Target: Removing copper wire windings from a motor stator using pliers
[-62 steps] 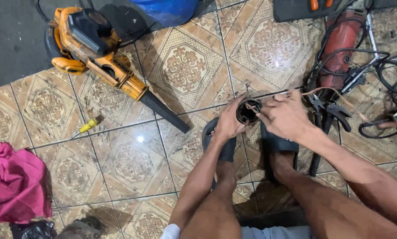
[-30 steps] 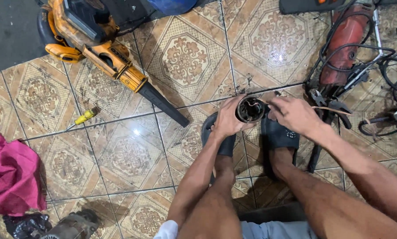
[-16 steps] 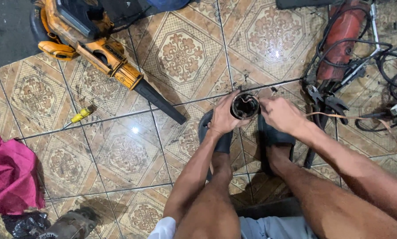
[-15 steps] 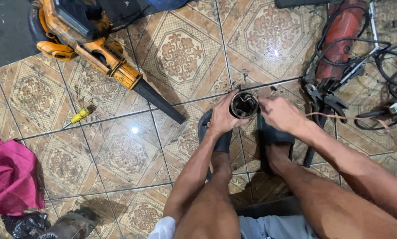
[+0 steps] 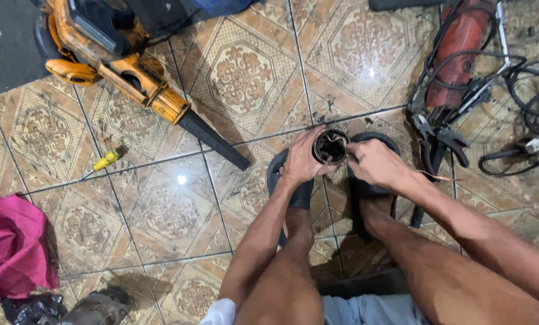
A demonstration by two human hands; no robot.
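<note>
Left hand (image 5: pixel 301 164) wrapped around the side of a small dark cylindrical part (image 5: pixel 330 146), gripping it just right of frame centre. Right hand (image 5: pixel 375 162) close against the cylinder's right rim, fingertips pinched at thin wires inside the open top; whether anything is actually clamped there, impossible to tell. Black sandals (image 5: pixel 293 192) directly beneath, on patterned floor tiles (image 5: pixel 239 66). Orange and black leaf blower (image 5: pixel 131 78) in the upper left, nozzle pointing toward centre. Small yellow screwdriver (image 5: pixel 107 160) at left. Red power tool with tangled black cables (image 5: pixel 456 54) in the upper right. Pink cloth (image 5: pixel 11 241) at the lower left.
</note>
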